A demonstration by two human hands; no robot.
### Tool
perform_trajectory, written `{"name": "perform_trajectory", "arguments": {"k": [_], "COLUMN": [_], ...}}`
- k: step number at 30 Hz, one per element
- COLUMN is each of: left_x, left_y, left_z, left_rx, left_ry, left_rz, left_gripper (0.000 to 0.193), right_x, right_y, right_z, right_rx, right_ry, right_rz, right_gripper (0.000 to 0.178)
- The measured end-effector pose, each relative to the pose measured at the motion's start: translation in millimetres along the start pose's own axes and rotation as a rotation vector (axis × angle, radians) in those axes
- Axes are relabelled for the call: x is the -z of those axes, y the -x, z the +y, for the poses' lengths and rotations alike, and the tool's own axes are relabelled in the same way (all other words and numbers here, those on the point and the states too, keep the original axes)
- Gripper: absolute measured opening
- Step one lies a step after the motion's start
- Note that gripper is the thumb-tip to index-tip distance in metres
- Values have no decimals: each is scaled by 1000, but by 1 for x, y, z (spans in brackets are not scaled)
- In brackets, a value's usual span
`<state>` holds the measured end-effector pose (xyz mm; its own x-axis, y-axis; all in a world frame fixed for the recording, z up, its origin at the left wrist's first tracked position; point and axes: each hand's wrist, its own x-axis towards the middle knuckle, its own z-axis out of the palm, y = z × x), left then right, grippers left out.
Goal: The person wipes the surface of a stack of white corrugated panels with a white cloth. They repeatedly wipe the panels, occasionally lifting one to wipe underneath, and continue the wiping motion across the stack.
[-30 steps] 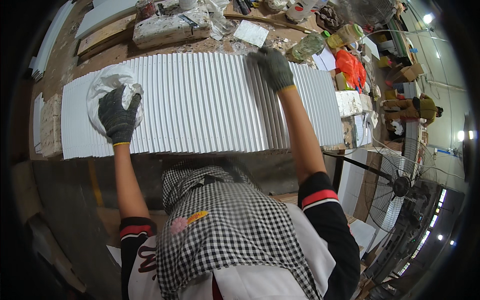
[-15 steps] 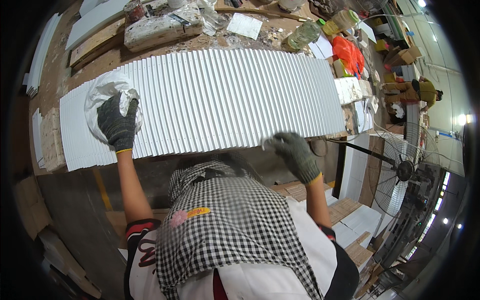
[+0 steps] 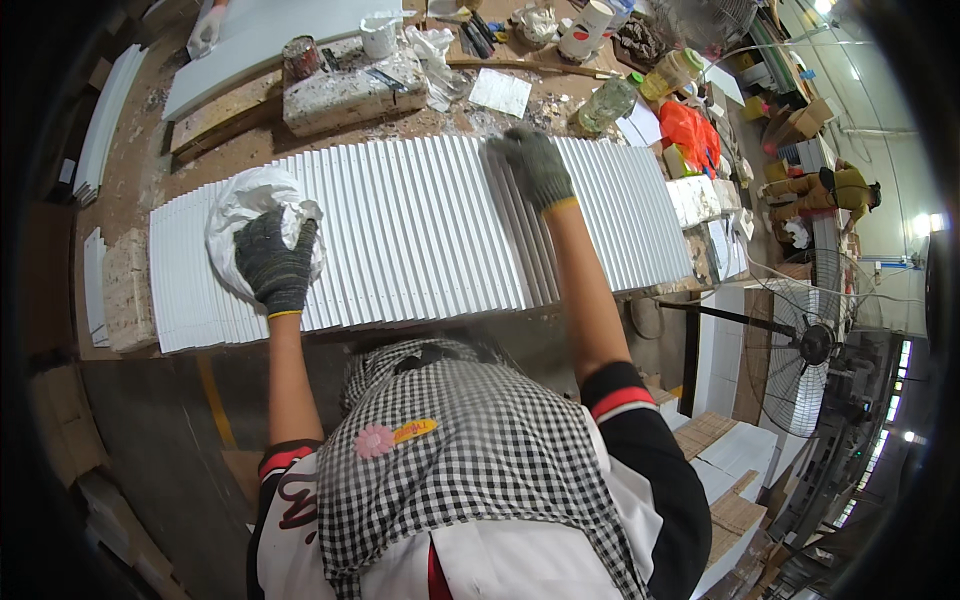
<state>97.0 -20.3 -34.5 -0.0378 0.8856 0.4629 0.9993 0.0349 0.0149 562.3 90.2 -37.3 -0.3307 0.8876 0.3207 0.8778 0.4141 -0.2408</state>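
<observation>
A long row of white slats (image 3: 400, 230) lies overlapped across the workbench in front of me. Toward its left end, my left hand (image 3: 274, 262), in a dark grey knit glove, grips a bunched white cloth (image 3: 232, 215) pressed onto the slats; a fold of it shows between thumb and fingers. My right hand (image 3: 535, 168), gloved alike, is over the far edge of the row, right of the middle. Motion smears its fingertips, so whether they hold anything is unclear. A shadow falls on the slats beside the right forearm.
Behind the slats stand a stained white block (image 3: 350, 98), a white cup (image 3: 380, 36), a greenish jar (image 3: 606, 105) and a red plastic bag (image 3: 690, 130). Another person's gloved hand (image 3: 206, 30) shows at far left. A large fan (image 3: 812, 345) stands at right.
My right hand has moved from the near edge of the row to its far edge, and the arm now reaches across the slats. My left hand stays on the cloth. Another person's hand has appeared.
</observation>
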Motion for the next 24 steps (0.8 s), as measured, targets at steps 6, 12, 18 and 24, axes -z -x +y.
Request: {"name": "perform_trajectory", "arguments": {"k": [6,12,18,24], "left_x": [1,-6,-2,-2], "left_y": [0,9,12,-30], "left_z": [-2,-4,-5,-10], "left_rx": [46,-17,67,142], "left_ry": [34,151,-182,39], "left_rz": [-101,122,59,-253], "left_gripper": [63,70,95,64], "right_x": [-1,32,122,172], "right_y": [-80,21,210,305], "right_z": [0,-39,-117,-150], "right_rx": [-93,-135,-285,-679], "right_ry": [-22,-121,-156,-274], "right_rz": [-173,-278,-218,-146], "right_gripper": [44,42,36,52]}}
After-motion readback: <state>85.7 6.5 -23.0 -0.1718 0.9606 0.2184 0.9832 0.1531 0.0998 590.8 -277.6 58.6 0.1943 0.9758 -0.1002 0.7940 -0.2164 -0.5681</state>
